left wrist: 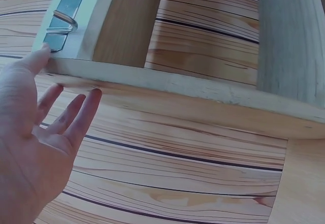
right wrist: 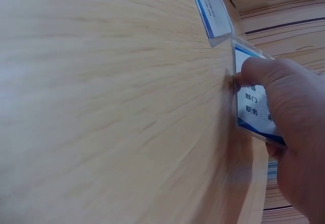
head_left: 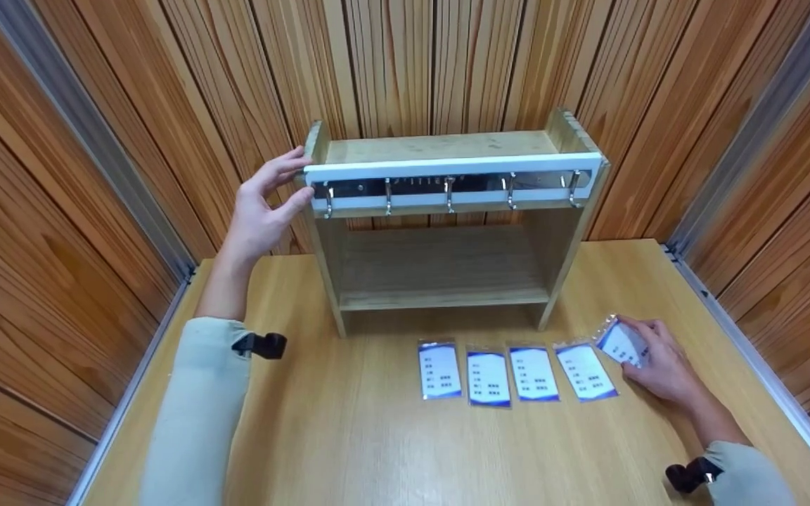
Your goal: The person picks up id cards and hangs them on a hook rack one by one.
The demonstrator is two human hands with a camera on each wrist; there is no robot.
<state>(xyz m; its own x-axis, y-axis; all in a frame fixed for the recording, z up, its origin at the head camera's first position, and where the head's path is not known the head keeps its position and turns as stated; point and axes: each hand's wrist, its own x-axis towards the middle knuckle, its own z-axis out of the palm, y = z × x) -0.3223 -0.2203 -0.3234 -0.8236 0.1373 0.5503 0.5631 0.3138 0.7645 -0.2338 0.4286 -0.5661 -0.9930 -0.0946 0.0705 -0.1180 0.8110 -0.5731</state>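
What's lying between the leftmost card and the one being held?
Three more cards, laid side by side on the table; the head view shows all three.

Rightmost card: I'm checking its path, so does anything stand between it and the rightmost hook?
Nothing visible does. The right hand pinches the card, and the rightmost hook is exposed on the wooden shelf; the neighbouring card lies to the left.

5 cards (head_left: 533, 372), 4–6 o'clock, incl. 1 in R hand (head_left: 661, 369) (part-hidden, prob. single). 1 rack (head_left: 440, 267), approx. 12 o'clock, w/ 5 hooks (head_left: 449, 193), 10–2 o'clock. 2 hands: R at 4, L hand (head_left: 257, 214) at 10.
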